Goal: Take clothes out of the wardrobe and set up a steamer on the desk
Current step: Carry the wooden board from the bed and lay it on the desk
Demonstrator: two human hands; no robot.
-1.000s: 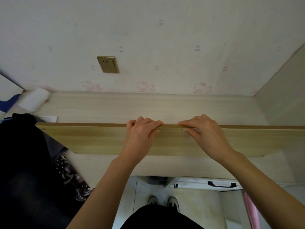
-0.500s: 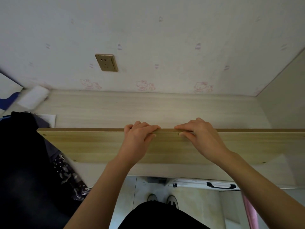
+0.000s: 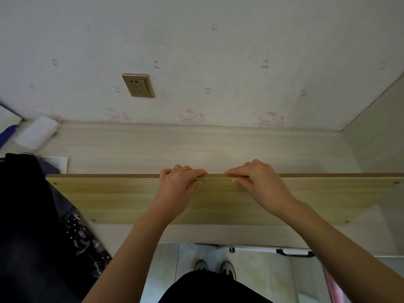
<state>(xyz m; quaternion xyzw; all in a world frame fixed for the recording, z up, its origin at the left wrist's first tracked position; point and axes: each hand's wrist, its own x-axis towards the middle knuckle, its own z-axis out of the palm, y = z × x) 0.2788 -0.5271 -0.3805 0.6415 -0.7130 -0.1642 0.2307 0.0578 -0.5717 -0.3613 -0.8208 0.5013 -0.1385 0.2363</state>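
Side by side, my left hand [image 3: 177, 189] and my right hand [image 3: 260, 184] grip the top edge of a long yellowish wooden board [image 3: 109, 197], fingers curled over it. The board stands on its long edge and runs across the pale wood desk [image 3: 196, 147], near its front. Dark clothes [image 3: 28, 215] lie heaped on the desk's left end, with a black dotted, patterned garment [image 3: 87, 241] hanging over the front edge. No steamer is in view.
A brass wall socket [image 3: 138, 85] sits above the desk on the wallpapered wall. A white block [image 3: 37, 132] lies at the back left corner. A pale side panel [image 3: 380, 127] closes the desk's right end. Below are my shoes [image 3: 215, 267] and a white case with a black handle [image 3: 293, 252].
The board, with both hands on it, has come a little nearer to me across the desk. The grip on its top edge is unchanged.
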